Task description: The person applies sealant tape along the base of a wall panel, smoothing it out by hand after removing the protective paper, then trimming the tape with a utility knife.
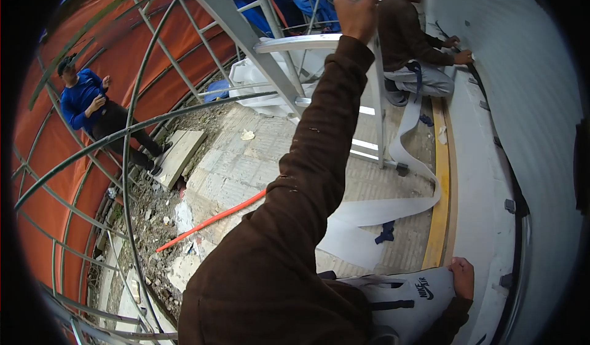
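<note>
My left hand (356, 14) is raised at the top, with its fingers closed round the side rail of a metal ladder (270, 56). My brown sleeve crosses the middle of the view. Low on the right, my right hand (463, 277) is beside my knee, against light grey trousers (424, 299) marked NIKE AIR. Its fingers look curled, and whatever they might hold is hidden. A long white strip of sheet (393, 213) lies in loose folds on the floor between me and a co-worker. A dark blue cloth (385, 232) rests close to the strip.
A co-worker (409, 38) crouches ahead, both hands at the base of the pale curved wall (522, 68). A yellow beam (440, 203) runs along the floor. Left are another person in blue (86, 102), scaffold tubes (128, 154), rubble, an orange tube (212, 220) and orange sheeting (110, 160).
</note>
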A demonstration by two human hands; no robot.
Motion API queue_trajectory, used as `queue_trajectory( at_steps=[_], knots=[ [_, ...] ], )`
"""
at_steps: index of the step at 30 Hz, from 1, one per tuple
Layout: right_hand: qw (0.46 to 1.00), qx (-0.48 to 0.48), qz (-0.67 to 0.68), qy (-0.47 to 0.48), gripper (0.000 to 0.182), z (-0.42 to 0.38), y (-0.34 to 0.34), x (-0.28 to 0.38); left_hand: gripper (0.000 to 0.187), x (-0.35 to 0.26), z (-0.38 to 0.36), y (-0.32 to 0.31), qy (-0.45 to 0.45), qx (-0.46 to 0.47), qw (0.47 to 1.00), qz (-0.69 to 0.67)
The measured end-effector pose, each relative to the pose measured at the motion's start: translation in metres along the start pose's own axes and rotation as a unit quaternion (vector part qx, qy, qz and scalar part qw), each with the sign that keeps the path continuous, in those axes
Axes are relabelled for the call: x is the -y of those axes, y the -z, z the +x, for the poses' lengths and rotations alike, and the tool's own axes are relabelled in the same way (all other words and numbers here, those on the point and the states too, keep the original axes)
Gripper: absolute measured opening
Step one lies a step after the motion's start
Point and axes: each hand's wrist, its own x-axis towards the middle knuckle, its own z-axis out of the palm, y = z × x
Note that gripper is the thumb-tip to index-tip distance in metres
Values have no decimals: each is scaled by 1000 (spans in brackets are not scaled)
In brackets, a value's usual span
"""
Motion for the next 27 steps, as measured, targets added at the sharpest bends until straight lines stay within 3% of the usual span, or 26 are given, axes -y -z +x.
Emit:
queue_trajectory(
  at_steps=[1, 2, 3, 5, 8, 10, 15, 17, 20, 22, 23, 25, 26, 27],
  knots=[
    [999, -30, 23, -4, 30, -2, 0, 5, 19, 17, 14, 19, -8, 51, 983, 179],
    [997, -50, 45, 24, 27, 1, 0, -10, 14, 21, 15, 20, 39, 43, 996, 63],
    [993, -88, 63, 42, 26, 1, -1, -19, 14, 19, 13, 15, 29, 35, 998, 34],
    [985, -152, 62, 57, 27, -10, 2, -11, 18, 13, 16, 17, 122, 21, 989, 78],
    [979, -185, 39, 70, 23, -16, 0, -20, 28, 29, 30, 30, 143, -9, 983, 116],
    [978, -199, 29, 61, 21, -15, -3, -24, 28, 42, 33, 39, 147, 20, 979, 140],
    [973, -224, -24, 52, 19, -25, 0, -7, 63, 35, 24, 46, -25, 121, 966, 229],
    [975, -212, -21, 67, 20, -18, -2, 0, 62, 29, 22, 54, -8, 107, 964, 244],
    [983, -177, -55, 11, 21, -14, 2, 10, 59, -8, 7, 24, 32, 83, 960, 267],
    [936, -280, -142, 157, 40, -11, 7, 10, 57, -27, -8, -3, 60, 70, 959, 269],
    [936, -279, -143, 160, 40, -8, 16, 13, 54, -34, -15, -11, 47, 59, 960, 270],
    [837, -284, -425, 194, 73, -1, 41, 24, 52, -27, -12, -7, 25, 58, 959, 277],
    [838, -282, -426, 194, 73, 3, 52, 31, 51, -24, -11, -5, 3, 58, 958, 281],
    [818, -266, -477, 180, 84, 8, 65, 40, 51, -24, -11, -5, 5, 57, 958, 282]
  ],
)
